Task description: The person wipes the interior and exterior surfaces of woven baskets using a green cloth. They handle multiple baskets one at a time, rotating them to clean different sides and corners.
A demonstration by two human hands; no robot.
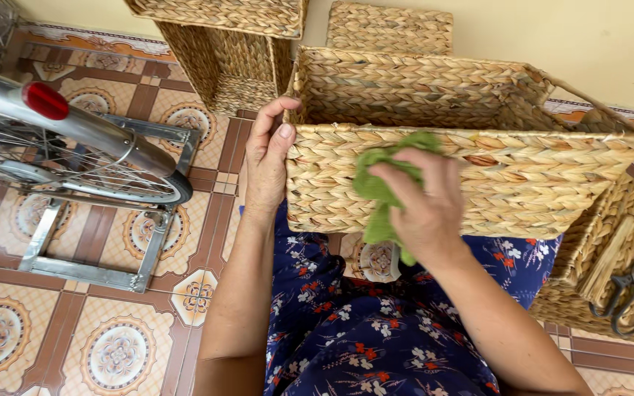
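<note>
A large rectangular woven basket (537, 176) of pale straw rests on my lap, its open top facing away. My left hand (267, 158) grips its left corner, thumb on the near wall and fingers over the rim. My right hand (425, 199) presses a green cloth (377, 192) against the basket's near wall, the cloth bunched under my fingers and hanging down below the basket's bottom edge.
More woven baskets stand behind (232, 62) and at the right, where a smaller basket (629, 249) holds dark scissors (629, 293) and a straw bundle. A bicycle's rear wheel (111, 183) on a metal stand fills the left. The floor is patterned tile.
</note>
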